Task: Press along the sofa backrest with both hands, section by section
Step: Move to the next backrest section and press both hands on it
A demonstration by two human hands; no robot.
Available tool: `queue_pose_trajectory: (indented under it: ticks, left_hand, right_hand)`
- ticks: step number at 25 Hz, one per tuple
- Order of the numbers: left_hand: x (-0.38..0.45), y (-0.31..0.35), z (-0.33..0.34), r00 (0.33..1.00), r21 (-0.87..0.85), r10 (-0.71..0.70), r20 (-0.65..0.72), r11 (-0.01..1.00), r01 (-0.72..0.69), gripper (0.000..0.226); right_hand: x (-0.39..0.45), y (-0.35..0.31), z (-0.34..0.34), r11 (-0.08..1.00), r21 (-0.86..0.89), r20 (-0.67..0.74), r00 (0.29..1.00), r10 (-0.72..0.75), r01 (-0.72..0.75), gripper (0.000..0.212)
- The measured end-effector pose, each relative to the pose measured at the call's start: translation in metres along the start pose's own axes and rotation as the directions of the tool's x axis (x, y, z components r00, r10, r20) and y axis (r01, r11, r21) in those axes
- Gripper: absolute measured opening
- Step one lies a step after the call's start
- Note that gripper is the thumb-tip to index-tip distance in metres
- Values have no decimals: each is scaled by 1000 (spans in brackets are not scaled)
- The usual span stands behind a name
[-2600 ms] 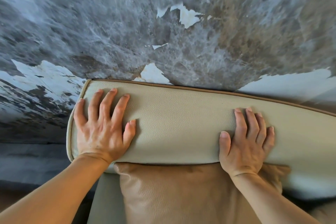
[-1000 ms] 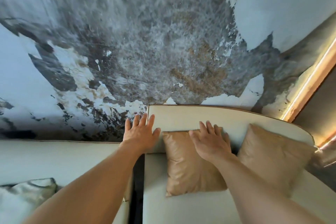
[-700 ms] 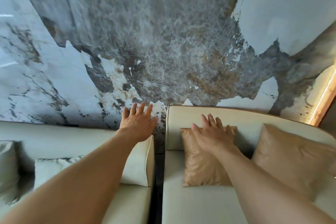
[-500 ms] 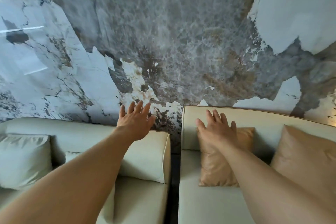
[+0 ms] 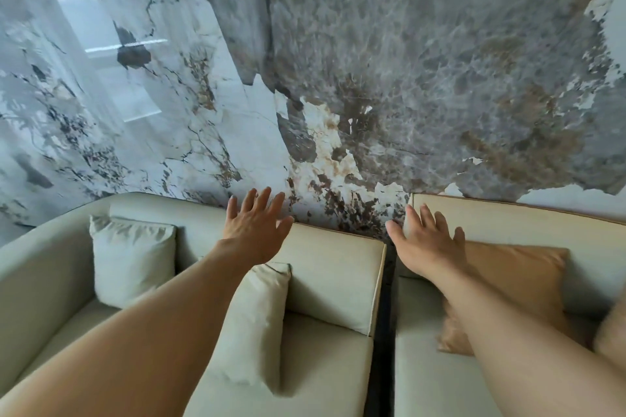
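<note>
Two cream sofa units (image 5: pixel 325 366) are shown against a marbled wall (image 5: pixel 372 78), the left unit's backrest (image 5: pixel 335 267) lying below the spread, empty left hand (image 5: pixel 252 230) and right hand (image 5: pixel 428 245), which are judged mid-transfer, flat pressing on this section being required next.

Cream sofa backrest (image 5: pixel 332 257) with tan piping; tan cushion (image 5: pixel 515 281); pale cushion (image 5: pixel 132 257); grey-white veined marble wall (image 5: pixel 372 78).
</note>
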State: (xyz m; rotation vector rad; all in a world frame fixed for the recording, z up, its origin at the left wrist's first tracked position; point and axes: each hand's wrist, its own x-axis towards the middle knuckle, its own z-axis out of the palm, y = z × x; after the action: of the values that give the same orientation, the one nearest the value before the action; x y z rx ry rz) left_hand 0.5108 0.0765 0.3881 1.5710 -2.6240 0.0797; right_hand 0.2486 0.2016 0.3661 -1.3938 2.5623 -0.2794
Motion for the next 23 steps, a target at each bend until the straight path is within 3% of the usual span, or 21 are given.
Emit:
queue_pose_trajectory:
  ticks: [6,11,19,21,23]
  left_hand:
    - [29,-126,40,998,-65,62,-4,996,-62,64]
    - [58,-163,91,987,-128,157,27,980,-152,63]
    - [129,-149,197,981,-131,176,82,978,-165,62]
    - [180,-113,273,975,-164,182,132,973,-159,62]
    - [199,-102,305,977,-169,185,111,972,-165,63]
  right_hand:
    - [-5,-110,55,993,-88,-32,997,73,-76,72]
    - [7,-146,91,971,-145,-58,981,184,-190,72]
    - [88,-107,175,957,-218,-50,981,187,-193,75]
    - [151,-65,228,948,-219,5,972,237,-230,76]
    - [178,-54,254,949,-215,37,969,244,-231,76]
